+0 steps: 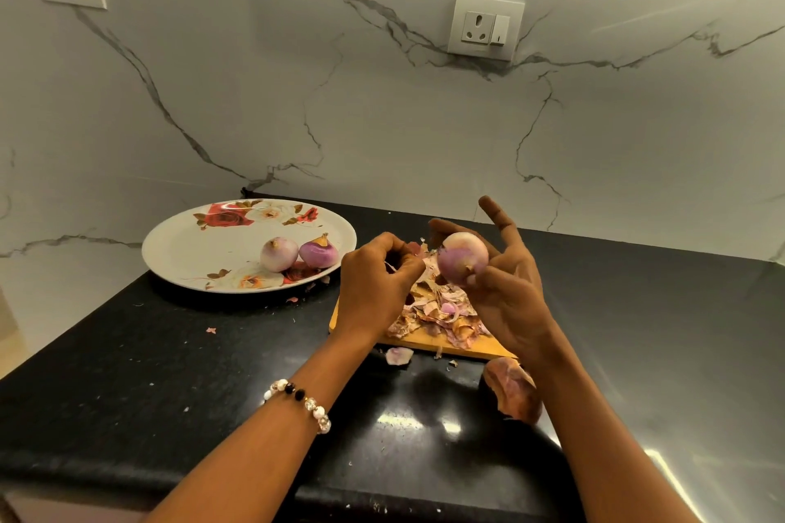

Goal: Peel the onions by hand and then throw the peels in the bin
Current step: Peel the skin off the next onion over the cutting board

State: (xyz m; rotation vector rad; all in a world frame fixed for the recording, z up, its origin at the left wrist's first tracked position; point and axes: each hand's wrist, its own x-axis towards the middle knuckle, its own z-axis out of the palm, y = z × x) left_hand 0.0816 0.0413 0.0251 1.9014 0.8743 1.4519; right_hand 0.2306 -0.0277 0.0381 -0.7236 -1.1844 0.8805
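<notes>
No writing or brand can be read anywhere; the plate (178,251) carries only printed red and white flowers, and the two wall sockets (485,26) are unmarked. Taking the wooden board (429,339) as the landmark: the right hand (505,289) is raised above its far end, cradling a peeled onion (462,258) between thumb and curled lower fingers, with the index finger standing up straight. This onion is nearly round, its short root-to-tip axis lying roughly level, and a small stub at one end points toward the camera and slightly down. The left hand (376,280), above the board's left edge, is curled, its fingertips pinching a thin scrap of peel (391,266); a beaded bracelet (299,399) sits on that forearm. A heap of dry peels (437,310) covers most of the board. Left of the board, the plate holds two more peeled onions (279,253) touching each other, the right-hand one tilted with its stub pointing up and right. Just near the board's front edge, an unpeeled onion (512,389) lies on the black counter (127,374), partly hidden by the right forearm. Loose peel bits are scattered on the counter around the board.
</notes>
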